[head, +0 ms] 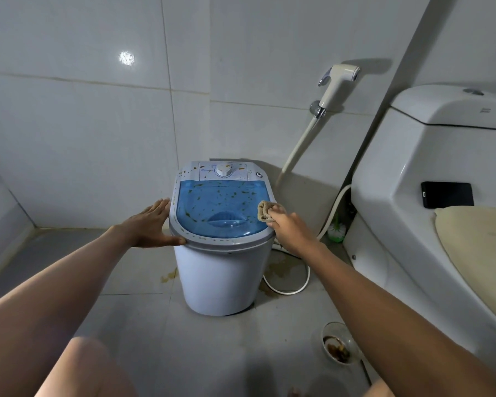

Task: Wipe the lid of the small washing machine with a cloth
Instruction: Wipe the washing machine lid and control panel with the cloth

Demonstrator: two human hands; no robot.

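A small white washing machine (221,276) stands on the bathroom floor, centre of view. Its translucent blue lid (218,206) is speckled with brown and yellow stains, as is the white control panel with a dial (223,169) behind it. My left hand (151,224) lies flat against the machine's left rim, fingers spread, thumb along the front edge. My right hand (288,229) grips a bunched beige cloth (265,210) that touches the lid's right edge.
A white toilet (430,179) fills the right side, with a black phone (447,194) on it. A bidet sprayer (337,81) hangs on the tiled wall. A white hose (304,279) loops behind the machine. A glass bowl (338,346) with brown residue sits on the floor. My knees show at the bottom.
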